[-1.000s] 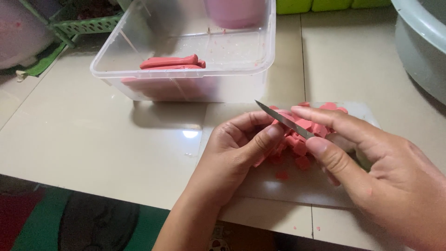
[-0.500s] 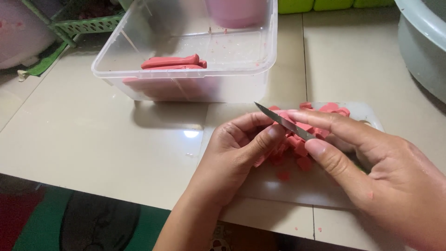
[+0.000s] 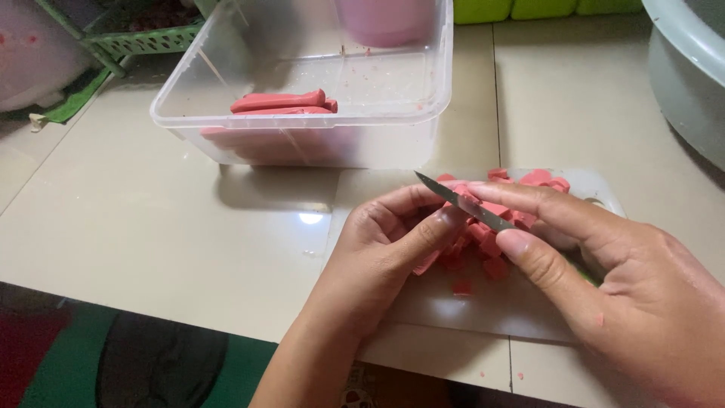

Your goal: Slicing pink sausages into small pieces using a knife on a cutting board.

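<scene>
Sausage pieces (image 3: 491, 227), pink and cut small, lie in a heap on a white cutting board (image 3: 483, 302); the board sits on the pale tiled floor (image 3: 151, 227), near the bottom right of the view. Both hands meet over the heap; the left hand (image 3: 377, 257) is curled, its fingertips pressing down on a pink piece at the near edge of the heap; the right hand (image 3: 619, 287) is closed around a small knife (image 3: 461, 202), with the thumb stretched along the side and the handle hidden in the palm. The thin grey blade sticks out up and to the left, over the left fingers; its edge rests on the pink pieces. The 2 hands cover much of the heap, so I cannot tell how many pieces there are; 1 small bit (image 3: 462, 287) lies alone on the board, just below the heap.

Behind the board stands a clear plastic box (image 3: 226, 136), well apart from the hands; 2 long whole sausages (image 3: 279, 102) lie inside it, and a pink cup (image 3: 385, 19) stands at its back. A green basket (image 3: 143, 38) is at the top left; a pale round tub (image 3: 680, 68) is at the top right; a dark and green mat (image 3: 113, 363) shows at the bottom left.

Next to half a second ago, little is different; the hands, knife and heap sit in almost the same spots, and the knife tip points the same way.
</scene>
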